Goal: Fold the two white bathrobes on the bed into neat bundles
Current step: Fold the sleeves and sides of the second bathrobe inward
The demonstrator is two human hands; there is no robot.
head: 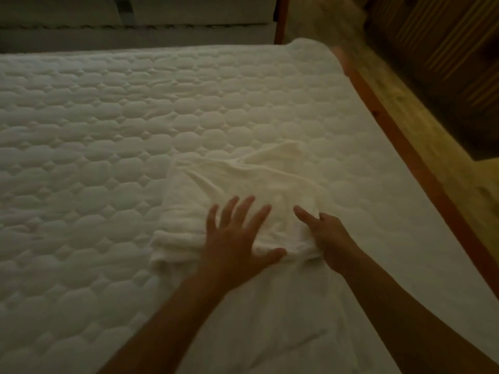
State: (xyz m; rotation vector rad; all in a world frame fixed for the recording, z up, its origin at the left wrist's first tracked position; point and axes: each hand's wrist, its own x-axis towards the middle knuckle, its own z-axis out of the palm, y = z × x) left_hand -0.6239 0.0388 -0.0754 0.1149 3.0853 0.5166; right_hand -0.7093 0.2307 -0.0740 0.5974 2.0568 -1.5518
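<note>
A white bathrobe [243, 182] lies partly folded and wrinkled on the quilted mattress [94, 130], near the bed's right side. Its fabric runs on toward me between my arms. My left hand [235, 238] presses flat on the near part of the folded robe, fingers spread and straight. My right hand [326, 236] rests on the robe's right near corner, forefinger stretched out over the cloth and the other fingers curled at the fold's edge. Only this one robe can be made out in the dim light.
A reddish wooden bed frame [399, 136] runs along the mattress's right edge, with a wooden floor and slatted furniture [445, 49] beyond. White pillows or cushions [135, 12] lie past the far end of the bed. Bare mattress stretches to the left.
</note>
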